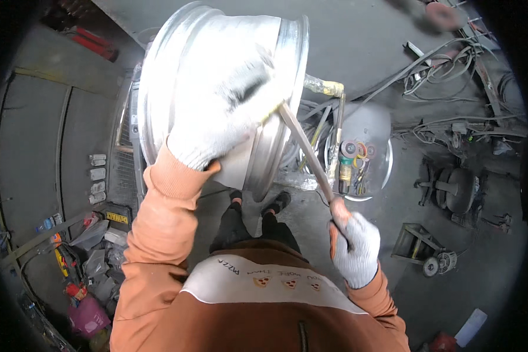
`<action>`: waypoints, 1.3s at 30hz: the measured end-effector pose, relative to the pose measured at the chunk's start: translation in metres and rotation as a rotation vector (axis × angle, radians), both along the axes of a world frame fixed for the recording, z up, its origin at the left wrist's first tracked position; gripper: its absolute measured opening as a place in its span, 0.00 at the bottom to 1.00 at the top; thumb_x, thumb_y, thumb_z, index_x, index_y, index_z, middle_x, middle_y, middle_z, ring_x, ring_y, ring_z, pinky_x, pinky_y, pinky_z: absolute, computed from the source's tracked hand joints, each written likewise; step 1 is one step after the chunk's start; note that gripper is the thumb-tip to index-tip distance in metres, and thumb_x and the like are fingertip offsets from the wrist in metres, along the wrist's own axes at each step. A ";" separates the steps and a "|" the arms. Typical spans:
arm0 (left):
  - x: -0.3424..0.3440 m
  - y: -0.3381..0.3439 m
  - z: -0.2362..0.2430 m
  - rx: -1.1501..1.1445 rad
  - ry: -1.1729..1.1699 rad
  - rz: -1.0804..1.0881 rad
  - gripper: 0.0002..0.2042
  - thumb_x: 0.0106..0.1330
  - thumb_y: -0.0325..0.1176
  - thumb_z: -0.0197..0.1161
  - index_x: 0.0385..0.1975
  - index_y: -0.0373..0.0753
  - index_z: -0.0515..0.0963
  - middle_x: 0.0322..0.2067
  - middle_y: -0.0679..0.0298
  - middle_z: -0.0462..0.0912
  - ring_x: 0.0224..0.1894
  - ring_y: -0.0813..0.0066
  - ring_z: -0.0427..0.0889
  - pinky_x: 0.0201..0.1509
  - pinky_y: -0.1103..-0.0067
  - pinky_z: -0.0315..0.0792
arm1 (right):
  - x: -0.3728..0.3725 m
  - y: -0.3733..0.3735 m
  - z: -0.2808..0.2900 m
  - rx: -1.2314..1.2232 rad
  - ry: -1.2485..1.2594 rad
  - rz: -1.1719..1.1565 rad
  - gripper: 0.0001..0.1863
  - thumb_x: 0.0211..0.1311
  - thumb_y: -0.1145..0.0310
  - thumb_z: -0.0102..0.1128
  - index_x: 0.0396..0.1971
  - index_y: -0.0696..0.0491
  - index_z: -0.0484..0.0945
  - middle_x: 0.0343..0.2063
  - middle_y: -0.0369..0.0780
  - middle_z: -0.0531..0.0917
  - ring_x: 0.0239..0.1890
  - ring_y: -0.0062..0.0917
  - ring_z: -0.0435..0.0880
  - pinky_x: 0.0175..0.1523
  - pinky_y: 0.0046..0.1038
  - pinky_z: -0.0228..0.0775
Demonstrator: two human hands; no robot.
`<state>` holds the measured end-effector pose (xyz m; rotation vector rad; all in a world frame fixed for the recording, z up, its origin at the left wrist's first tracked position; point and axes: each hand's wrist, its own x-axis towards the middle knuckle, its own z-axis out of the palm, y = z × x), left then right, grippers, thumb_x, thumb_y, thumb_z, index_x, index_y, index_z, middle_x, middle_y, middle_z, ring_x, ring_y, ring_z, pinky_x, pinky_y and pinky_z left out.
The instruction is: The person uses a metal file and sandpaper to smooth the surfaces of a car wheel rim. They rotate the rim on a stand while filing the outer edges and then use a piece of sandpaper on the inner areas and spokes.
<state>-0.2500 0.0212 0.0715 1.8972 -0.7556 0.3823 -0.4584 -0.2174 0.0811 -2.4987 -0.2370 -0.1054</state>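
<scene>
While our right hand (356, 246) clamps its lower end (left hand (220, 114) fingers too blurry to tell), the bar (308, 151) slants by the wheel (217, 47), probably stiff, heavyish, best held both ends.

A broad silver wheel rim (240, 35) stands on edge, its wide barrel turned upward and a rounded lip circling each side; glare bleaches much of the pale metal, while the lower part of the right-hand lip shows a duller grey; a long, straight, narrow bar (307, 149), grey-brown and plain along its visible length, is held aslant, running from the rim's right side down to the lower right; whether its upper end touches the metal cannot be told.
</scene>
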 end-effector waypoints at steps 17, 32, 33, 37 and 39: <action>0.019 -0.003 -0.020 0.019 -0.074 0.285 0.09 0.69 0.33 0.68 0.39 0.33 0.84 0.30 0.60 0.83 0.32 0.74 0.81 0.40 0.78 0.75 | 0.039 0.021 -0.003 0.192 -0.062 -0.104 0.21 0.60 0.81 0.66 0.55 0.54 0.84 0.33 0.48 0.87 0.28 0.35 0.86 0.38 0.27 0.78; -0.001 -0.010 -0.001 -0.076 -0.062 0.134 0.07 0.68 0.32 0.69 0.35 0.33 0.84 0.30 0.60 0.83 0.31 0.74 0.79 0.37 0.78 0.73 | 0.002 0.015 -0.009 0.035 0.000 -0.120 0.19 0.62 0.84 0.63 0.54 0.61 0.83 0.35 0.51 0.86 0.34 0.31 0.87 0.46 0.25 0.76; 0.005 -0.006 -0.004 -0.056 -0.018 0.224 0.07 0.68 0.32 0.69 0.35 0.33 0.84 0.30 0.60 0.83 0.30 0.73 0.79 0.36 0.78 0.73 | 0.020 0.023 0.001 0.078 0.057 -0.149 0.19 0.63 0.84 0.63 0.54 0.62 0.82 0.40 0.51 0.88 0.40 0.28 0.88 0.50 0.23 0.76; 0.004 0.001 0.005 0.095 -0.373 0.510 0.10 0.70 0.35 0.64 0.42 0.36 0.84 0.36 0.57 0.84 0.43 0.59 0.82 0.55 0.67 0.75 | 0.041 0.028 -0.009 0.201 -0.009 -0.102 0.20 0.67 0.83 0.61 0.58 0.63 0.80 0.42 0.45 0.88 0.40 0.19 0.83 0.48 0.21 0.75; 0.002 0.001 -0.004 0.025 -0.051 0.220 0.08 0.67 0.31 0.70 0.34 0.32 0.83 0.31 0.61 0.84 0.32 0.73 0.81 0.38 0.78 0.75 | 0.012 0.017 -0.012 0.093 0.023 -0.066 0.21 0.65 0.83 0.61 0.58 0.62 0.80 0.36 0.46 0.87 0.35 0.20 0.83 0.45 0.22 0.75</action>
